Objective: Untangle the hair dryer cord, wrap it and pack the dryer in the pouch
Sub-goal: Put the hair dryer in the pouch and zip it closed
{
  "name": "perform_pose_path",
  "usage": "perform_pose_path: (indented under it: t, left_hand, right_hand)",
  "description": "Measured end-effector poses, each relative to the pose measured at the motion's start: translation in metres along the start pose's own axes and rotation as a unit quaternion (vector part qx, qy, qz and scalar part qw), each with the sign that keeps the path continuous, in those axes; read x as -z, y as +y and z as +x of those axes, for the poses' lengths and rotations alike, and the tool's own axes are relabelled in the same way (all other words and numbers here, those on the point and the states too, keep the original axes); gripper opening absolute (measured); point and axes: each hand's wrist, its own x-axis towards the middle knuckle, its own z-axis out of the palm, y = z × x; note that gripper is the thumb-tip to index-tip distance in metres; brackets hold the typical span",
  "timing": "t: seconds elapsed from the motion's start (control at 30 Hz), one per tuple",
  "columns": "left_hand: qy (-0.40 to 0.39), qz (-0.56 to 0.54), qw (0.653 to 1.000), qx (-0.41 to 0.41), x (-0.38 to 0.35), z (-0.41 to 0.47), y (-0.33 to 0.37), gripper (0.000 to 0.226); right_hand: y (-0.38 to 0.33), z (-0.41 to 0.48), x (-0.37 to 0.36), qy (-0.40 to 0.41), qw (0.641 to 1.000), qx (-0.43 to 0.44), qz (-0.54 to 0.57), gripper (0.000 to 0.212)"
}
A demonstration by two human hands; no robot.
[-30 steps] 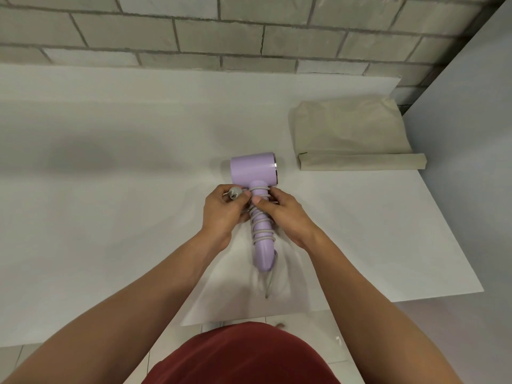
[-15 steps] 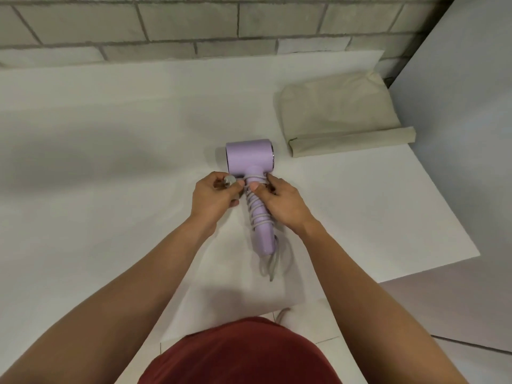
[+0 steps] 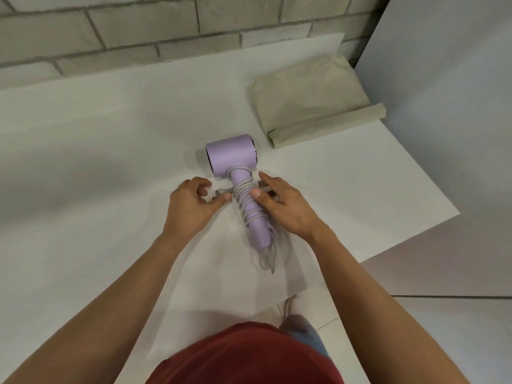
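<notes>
At tabletop [image 3: 105, 167] centre: right hand [image 3: 288, 210] gripped hair dryer [image 3: 234, 157] handle, thumb on wrapped cord [image 3: 243, 194]; left hand [image 3: 191, 207] beside plug [image 3: 221, 193], grip indeterminate.

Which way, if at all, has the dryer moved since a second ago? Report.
No. The hair dryer lies as near the pouch as before; only the camera turned.
</notes>
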Motion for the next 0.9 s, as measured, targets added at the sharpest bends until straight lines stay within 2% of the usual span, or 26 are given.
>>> perform_pose_path:
  t: [0.17,0.3,0.43,0.53,0.63,0.7,0.8,0.9]
  left_hand:
    - [0.077,-0.019,0.996,-0.050,0.009,-0.006,0.028,0.015]
    - [0.105,-0.037,0.982,-0.151,-0.007,0.013,0.086,0.012]
    - [0.059,0.013,0.973,-0.222,-0.048,0.048,0.139,0.013]
    - [-0.001,0.093,0.972,-0.218,-0.086,0.086,0.158,0.027]
    - [-0.048,0.216,0.960,-0.172,-0.113,0.118,0.160,0.046]
    - [-0.091,0.304,0.938,-0.143,-0.124,0.131,0.159,0.051]
    - [-0.161,0.373,0.909,-0.094,-0.129,0.141,0.162,0.046]
    - [-0.163,0.404,0.898,-0.068,-0.129,0.145,0.162,0.042]
  right_hand:
    - [0.024,0.001,0.044,0.061,0.998,0.003,0.012,0.041]
    - [0.042,0.016,0.101,0.126,0.991,0.019,-0.032,0.036]
    - [0.066,0.048,0.158,0.217,0.971,0.055,-0.083,0.028]
    - [0.088,0.082,0.196,0.240,0.955,0.059,-0.162,0.029]
    - [0.116,0.121,0.229,0.224,0.935,0.051,-0.270,0.038]
    - [0.134,0.145,0.251,0.193,0.926,0.038,-0.321,0.044]
    - [0.152,0.168,0.272,0.116,0.917,0.026,-0.381,0.054]
    - [0.173,0.177,0.279,0.079,0.912,0.020,-0.403,0.058]
